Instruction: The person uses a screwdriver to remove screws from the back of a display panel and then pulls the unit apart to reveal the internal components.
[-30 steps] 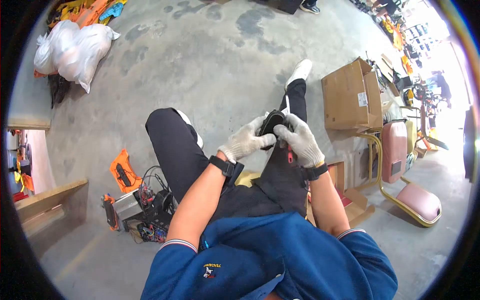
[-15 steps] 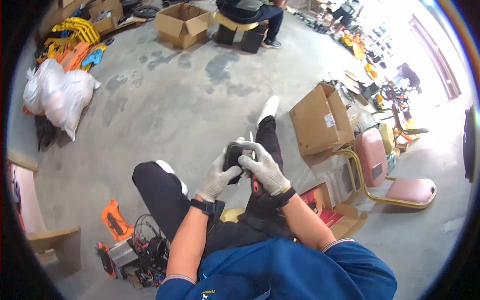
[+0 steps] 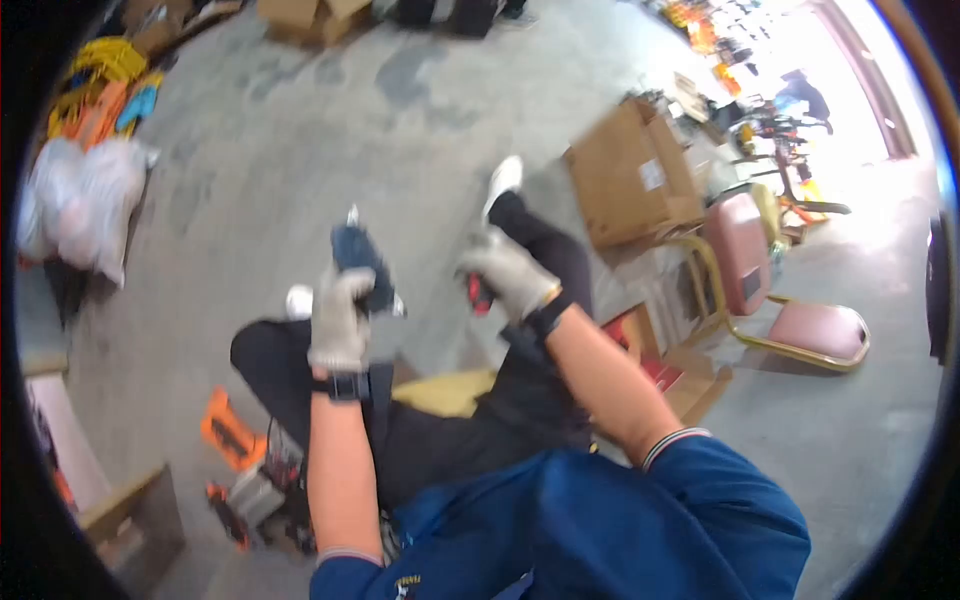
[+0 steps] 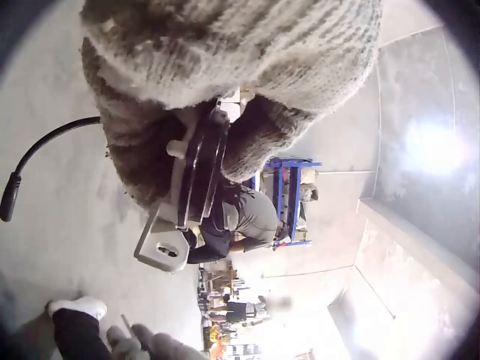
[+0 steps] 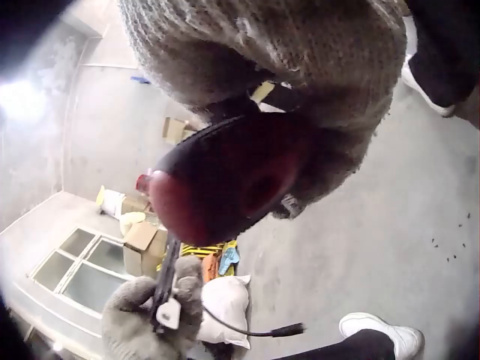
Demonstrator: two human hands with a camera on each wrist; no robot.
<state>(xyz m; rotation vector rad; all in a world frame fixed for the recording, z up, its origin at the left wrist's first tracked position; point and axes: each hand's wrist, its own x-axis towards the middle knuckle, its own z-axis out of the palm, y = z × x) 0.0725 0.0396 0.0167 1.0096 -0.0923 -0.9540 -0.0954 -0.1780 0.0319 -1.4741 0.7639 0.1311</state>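
My gloved left hand (image 3: 340,320) grips a dark, flat device (image 3: 355,250) with light mounting tabs at its ends, raised over the floor ahead of the left knee. In the left wrist view the thumb and fingers close round its body, and a pale tab (image 4: 161,247) with a slot juts out. A short black cable (image 4: 60,139) with a plug hangs from the device. My gloved right hand (image 3: 510,275), apart from it over the right leg, holds a screwdriver (image 5: 225,180) by its red and black handle. Its thin shaft (image 4: 126,321) shows in the left wrist view.
Left of my legs, wired electronic parts (image 3: 258,497) and an orange plastic piece (image 3: 232,430) lie on the floor. White bags (image 3: 85,205) rest farther left. To the right stand a large cardboard box (image 3: 620,180), a pink chair (image 3: 735,250) and a low open carton (image 3: 690,390).
Both hands were together on the device and have come apart. The left hand has carried it leftward, while the right keeps the screwdriver. The head view has shifted too.
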